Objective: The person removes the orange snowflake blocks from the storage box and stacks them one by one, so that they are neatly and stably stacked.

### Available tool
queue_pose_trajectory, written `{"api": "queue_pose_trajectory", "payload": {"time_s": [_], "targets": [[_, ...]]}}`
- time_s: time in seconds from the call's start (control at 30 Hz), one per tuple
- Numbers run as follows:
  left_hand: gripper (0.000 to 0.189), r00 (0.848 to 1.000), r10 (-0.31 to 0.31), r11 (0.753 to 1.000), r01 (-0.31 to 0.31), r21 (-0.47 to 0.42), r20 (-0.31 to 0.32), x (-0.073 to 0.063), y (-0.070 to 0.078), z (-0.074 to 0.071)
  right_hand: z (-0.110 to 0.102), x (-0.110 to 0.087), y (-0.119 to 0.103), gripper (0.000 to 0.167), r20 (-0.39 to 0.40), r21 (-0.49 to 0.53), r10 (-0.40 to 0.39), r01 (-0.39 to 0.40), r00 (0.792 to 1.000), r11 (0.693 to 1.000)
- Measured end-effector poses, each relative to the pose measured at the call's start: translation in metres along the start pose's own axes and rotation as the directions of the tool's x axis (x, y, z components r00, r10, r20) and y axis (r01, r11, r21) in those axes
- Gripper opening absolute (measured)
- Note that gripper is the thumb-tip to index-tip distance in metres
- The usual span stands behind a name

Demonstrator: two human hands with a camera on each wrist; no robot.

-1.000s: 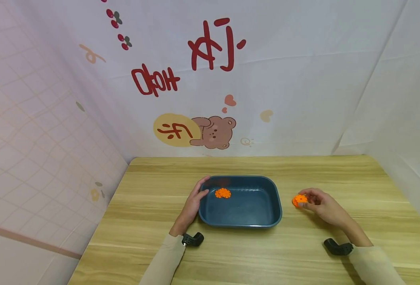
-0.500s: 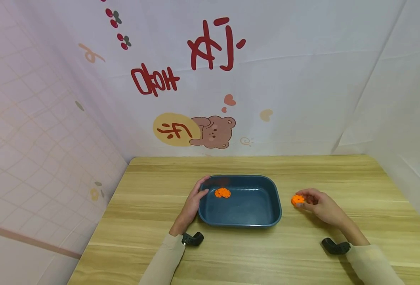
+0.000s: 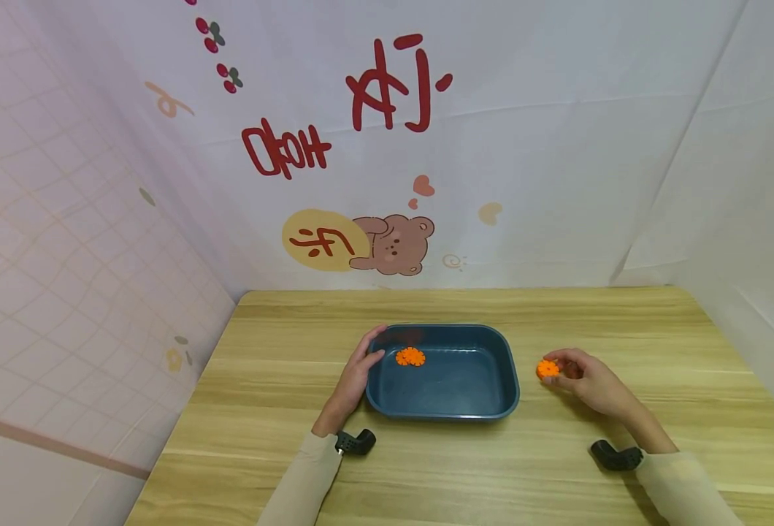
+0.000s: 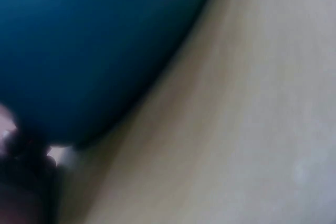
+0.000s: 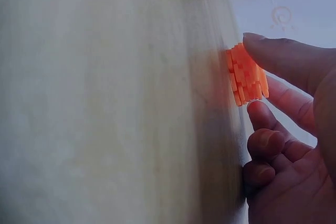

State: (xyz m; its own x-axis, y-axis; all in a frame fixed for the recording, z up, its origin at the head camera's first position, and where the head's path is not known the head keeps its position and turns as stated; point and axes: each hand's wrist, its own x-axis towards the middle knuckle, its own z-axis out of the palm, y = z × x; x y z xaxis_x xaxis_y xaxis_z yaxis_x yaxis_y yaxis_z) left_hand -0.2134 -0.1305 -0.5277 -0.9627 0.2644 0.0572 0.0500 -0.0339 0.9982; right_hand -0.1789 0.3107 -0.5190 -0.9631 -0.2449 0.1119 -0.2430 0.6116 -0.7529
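My left hand [image 3: 353, 376] grips the left wall of a dark blue rectangular tray [image 3: 442, 418], its thumb over the rim. A few orange notched plastic discs [image 3: 411, 356] lie inside near the tray's back left corner. Just right of the tray, my right hand [image 3: 594, 381] pinches a small stack of the same orange discs [image 3: 548, 370] between thumb and fingers. The right wrist view shows that stack [image 5: 248, 77] low by the tabletop; whether it touches the wood is hard to tell. In the left wrist view the tray's outer side [image 4: 94, 45] is blurred.
The tray stands on a light wood-grain table [image 3: 479, 475]. A white printed cloth [image 3: 558, 161] hangs behind the table's back edge, with more cloth at both sides. Black camera mounts [image 3: 355, 442] sit on both wrists.
My right hand has shifted slightly left with its discs, which now sit in a neater stack. The left hand and the tray have stayed in place.
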Motion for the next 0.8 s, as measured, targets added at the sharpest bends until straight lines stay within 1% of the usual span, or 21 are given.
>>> {"api": "queue_pose_trajectory", "payload": {"time_s": [0.33, 0.8], "targets": [[0.046, 1.000, 0.011, 1.000, -0.011, -0.003, -0.002, 0.0003, -0.0006, 0.0000, -0.0009, -0.0005, 0.0009, 0.036, 0.006, -0.013, 0.021, -0.021, 1.000, 1.000], [0.045, 1.000, 0.004, 1.000, -0.004, 0.019, -0.005, -0.0003, -0.0005, -0.0005, 0.0004, -0.0012, 0.0037, 0.035, 0.015, 0.003, 0.046, -0.046, 0.999, 0.999]]}}
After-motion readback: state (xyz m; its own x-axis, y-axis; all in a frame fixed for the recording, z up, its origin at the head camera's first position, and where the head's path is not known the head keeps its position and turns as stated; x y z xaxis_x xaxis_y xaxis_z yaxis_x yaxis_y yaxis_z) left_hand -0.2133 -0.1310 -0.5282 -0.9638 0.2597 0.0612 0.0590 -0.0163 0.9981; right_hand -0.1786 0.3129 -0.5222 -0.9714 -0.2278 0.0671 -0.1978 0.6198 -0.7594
